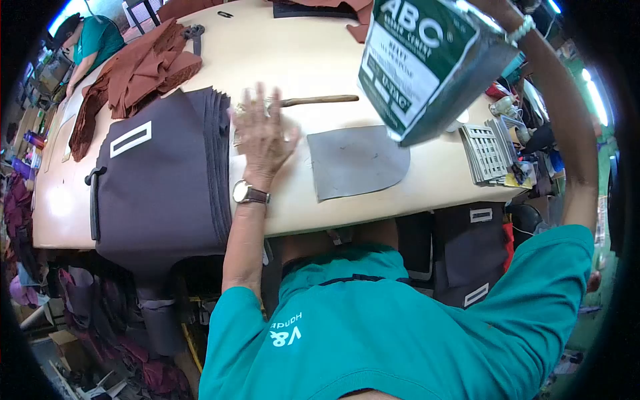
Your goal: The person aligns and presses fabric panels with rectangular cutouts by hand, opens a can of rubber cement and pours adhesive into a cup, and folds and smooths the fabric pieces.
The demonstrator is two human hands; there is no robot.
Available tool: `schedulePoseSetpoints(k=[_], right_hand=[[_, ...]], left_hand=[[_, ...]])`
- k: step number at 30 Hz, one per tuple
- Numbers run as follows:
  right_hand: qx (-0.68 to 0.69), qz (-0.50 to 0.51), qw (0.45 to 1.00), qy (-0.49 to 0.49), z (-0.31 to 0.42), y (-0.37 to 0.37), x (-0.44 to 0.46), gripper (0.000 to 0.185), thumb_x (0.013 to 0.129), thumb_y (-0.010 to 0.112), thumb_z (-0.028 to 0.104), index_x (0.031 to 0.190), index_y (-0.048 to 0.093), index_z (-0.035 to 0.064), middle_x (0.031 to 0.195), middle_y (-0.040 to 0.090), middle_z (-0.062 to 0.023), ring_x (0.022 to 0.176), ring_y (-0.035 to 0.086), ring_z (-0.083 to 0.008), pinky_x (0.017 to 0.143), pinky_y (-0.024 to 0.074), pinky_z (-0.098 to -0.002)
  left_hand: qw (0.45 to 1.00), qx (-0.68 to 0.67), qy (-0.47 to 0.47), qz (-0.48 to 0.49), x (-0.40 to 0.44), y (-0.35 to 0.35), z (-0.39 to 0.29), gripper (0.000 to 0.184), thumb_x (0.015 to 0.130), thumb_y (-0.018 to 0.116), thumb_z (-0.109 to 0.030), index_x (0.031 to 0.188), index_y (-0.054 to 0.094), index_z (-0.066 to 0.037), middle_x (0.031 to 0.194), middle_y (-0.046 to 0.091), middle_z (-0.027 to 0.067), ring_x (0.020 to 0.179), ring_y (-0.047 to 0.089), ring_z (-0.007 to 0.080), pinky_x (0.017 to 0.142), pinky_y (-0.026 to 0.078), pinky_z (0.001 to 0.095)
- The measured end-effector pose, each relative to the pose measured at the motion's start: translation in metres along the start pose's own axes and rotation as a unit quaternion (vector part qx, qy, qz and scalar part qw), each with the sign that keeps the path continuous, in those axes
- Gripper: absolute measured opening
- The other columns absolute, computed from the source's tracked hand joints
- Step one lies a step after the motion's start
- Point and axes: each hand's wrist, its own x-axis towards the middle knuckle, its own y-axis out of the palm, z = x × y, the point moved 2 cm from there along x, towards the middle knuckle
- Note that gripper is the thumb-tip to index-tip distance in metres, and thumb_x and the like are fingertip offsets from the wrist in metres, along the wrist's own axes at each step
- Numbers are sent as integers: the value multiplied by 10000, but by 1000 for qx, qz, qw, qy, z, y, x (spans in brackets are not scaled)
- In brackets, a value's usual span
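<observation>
My left hand (263,137), with a watch on its wrist, is open and slightly blurred, fingers spread over the tabletop. Just beyond its fingers is a wooden-handled brush (320,100), its head partly hidden by the hand. Up at the right, my right hand (499,9) grips the top of a large green-and-silver can of rubber cement (417,63), which is raised and tilted above the table. That hand is partly cut off by the frame's top edge. A grey rounded piece of material (360,162) lies flat below the can.
A thick stack of dark sheets (160,173) overhangs the table's (280,40) front edge at left. Brown leather pieces (150,67) lie behind it. Pale slotted templates (487,155) stand at right. Another person (97,43) sits at the far left.
</observation>
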Motion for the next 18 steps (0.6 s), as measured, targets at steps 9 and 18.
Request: schedulePoseSetpoints(k=[9, 18], right_hand=[[63, 35, 996, -48, 5, 3, -85, 147, 791, 618, 47, 691, 609, -60, 993, 593, -81, 584, 488, -45, 485, 366, -228], [64, 119, 986, -101, 25, 35, -95, 219, 809, 620, 78, 1002, 556, -2, 650, 534, -57, 439, 382, -89, 427, 307, -262]], left_hand=[[999, 4, 14, 41, 64, 38, -22, 375, 729, 683, -375, 967, 576, -106, 937, 631, 86, 1097, 521, 276, 970, 247, 646], [950, -77, -296, 58, 97, 0, 65, 640, 771, 610, -282, 1326, 373, -68, 856, 677, 80, 891, 628, 288, 965, 267, 600]])
